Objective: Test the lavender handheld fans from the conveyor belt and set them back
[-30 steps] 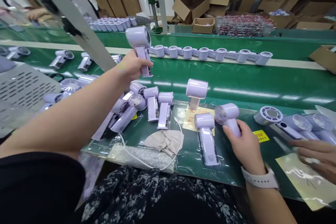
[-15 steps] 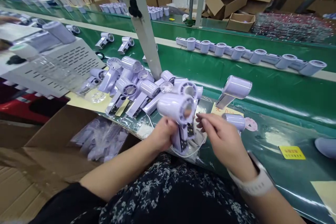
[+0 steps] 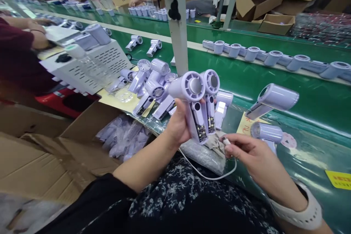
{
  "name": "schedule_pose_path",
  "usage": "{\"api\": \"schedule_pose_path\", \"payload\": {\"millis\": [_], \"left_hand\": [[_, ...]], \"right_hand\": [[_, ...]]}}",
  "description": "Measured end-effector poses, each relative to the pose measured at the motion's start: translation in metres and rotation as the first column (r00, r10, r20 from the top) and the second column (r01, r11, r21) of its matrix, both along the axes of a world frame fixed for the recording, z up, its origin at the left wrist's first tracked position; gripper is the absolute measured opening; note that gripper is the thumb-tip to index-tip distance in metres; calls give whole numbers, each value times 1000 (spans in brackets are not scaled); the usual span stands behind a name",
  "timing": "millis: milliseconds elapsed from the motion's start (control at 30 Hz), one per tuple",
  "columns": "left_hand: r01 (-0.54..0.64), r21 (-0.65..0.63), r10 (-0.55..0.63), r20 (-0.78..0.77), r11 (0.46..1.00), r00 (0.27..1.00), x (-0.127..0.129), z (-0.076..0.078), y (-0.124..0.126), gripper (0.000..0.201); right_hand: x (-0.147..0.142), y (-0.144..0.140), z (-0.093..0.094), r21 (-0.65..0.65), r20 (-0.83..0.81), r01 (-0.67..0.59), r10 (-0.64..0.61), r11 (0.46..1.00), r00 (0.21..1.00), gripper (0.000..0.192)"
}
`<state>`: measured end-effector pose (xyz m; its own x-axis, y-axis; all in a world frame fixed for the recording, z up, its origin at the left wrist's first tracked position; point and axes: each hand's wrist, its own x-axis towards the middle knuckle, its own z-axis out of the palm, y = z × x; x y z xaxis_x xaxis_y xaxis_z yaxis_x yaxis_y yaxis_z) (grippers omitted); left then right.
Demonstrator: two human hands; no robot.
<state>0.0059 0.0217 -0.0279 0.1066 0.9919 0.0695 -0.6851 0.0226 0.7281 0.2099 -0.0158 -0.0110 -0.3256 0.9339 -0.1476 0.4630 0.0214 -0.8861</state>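
My left hand [image 3: 177, 126] grips two lilac handheld fans [image 3: 197, 99] together by their handles, heads up, open circuit sides facing me. My right hand [image 3: 248, 151] pinches the plug of a white charging cable [image 3: 211, 176] just below the fans' handles; the cable loops down toward my lap. A pile of the same lilac fans [image 3: 153, 84] lies on the green bench behind my left hand. Two more fans [image 3: 270, 115] rest to the right, above my right hand.
A white post [image 3: 178, 22] rises behind the pile. A row of fans [image 3: 274, 58] lies along the green conveyor. An open cardboard box [image 3: 90, 135] with bagged parts stands at my left. A perforated white machine [image 3: 90, 62] and other workers are at the left and back.
My left hand lifted the fans higher, and a second fan shows in it. My right hand dropped below them and took the white cable's plug. The view swung further left.
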Motion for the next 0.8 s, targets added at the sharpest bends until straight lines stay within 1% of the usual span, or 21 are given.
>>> {"api": "schedule_pose_path", "payload": {"millis": [33, 67, 133, 167, 233, 300, 367, 433, 500, 533, 567, 633, 667, 700, 733, 767, 800], "left_hand": [[9, -4, -9, 35, 1000, 999, 4, 3, 0, 72], [18, -3, -17, 65, 1000, 998, 9, 6, 1, 73], [35, -1, -34, 108, 999, 994, 17, 11, 2, 72], [35, 2, -35, 123, 999, 992, 20, 14, 2, 71], [31, 16, -33, 144, 999, 989, 25, 18, 1, 70], [29, 31, -33, 145, 999, 989, 27, 20, 0, 71], [18, 40, -24, 135, 999, 990, 29, 19, -2, 71], [-26, 44, 20, 126, 999, 992, 32, 15, -3, 69], [-87, 49, 81, 106, 995, 991, 35, 10, -3, 68], [-111, 51, 106, 95, 993, 990, 36, 9, -3, 68], [-128, 47, 124, 91, 991, 988, 36, 8, -3, 69], [-124, 1, 123, 116, 992, 986, 34, 9, -3, 70], [-103, -36, 107, 145, 994, 984, 32, 11, -2, 70], [-79, -71, 90, 177, 994, 980, 30, 14, -2, 71], [-62, -95, 81, 205, 993, 975, 29, 16, -2, 70], [-50, -106, 72, 222, 993, 972, 27, 18, -2, 70], [-36, -101, 58, 228, 994, 972, 26, 20, -3, 70]], "right_hand": [[-3, -6, -1, -32, -103, 3, -7, 999, 995, 26], [-8, -10, -3, -41, -154, 12, -19, 999, 988, 25], [-18, -16, -5, -15, -195, 22, -25, 1000, 980, 22], [-22, -18, -6, 6, -209, 4, -3, 1000, 978, 24], [-29, -21, -8, 28, -246, -54, 59, 998, 967, 32], [-33, -27, -12, 12, -331, -57, 58, 998, 942, 38], [-37, -34, -18, -47, -444, -2, -19, 999, 896, 39], [-42, -41, -24, -127, -529, 70, -127, 989, 839, 39], [-45, -44, -26, -168, -547, 121, -195, 978, 814, 39], [-45, -44, -26, -148, -530, 128, -188, 981, 827, 38], [-44, -43, -24, -95, -497, 118, -149, 989, 855, 36], [-40, -39, -18, 85, -394, 36, 0, 996, 919, 32], [-37, -37, -16, 180, -336, -13, 74, 983, 939, 31], [-35, -35, -13, 256, -291, -44, 121, 966, 949, 29], [-33, -34, -12, 303, -267, -45, 130, 952, 955, 29], [-31, -33, -12, 315, -265, -17, 105, 949, 959, 29], [-31, -33, -13, 296, -270, 22, 61, 955, 961, 29]]}}
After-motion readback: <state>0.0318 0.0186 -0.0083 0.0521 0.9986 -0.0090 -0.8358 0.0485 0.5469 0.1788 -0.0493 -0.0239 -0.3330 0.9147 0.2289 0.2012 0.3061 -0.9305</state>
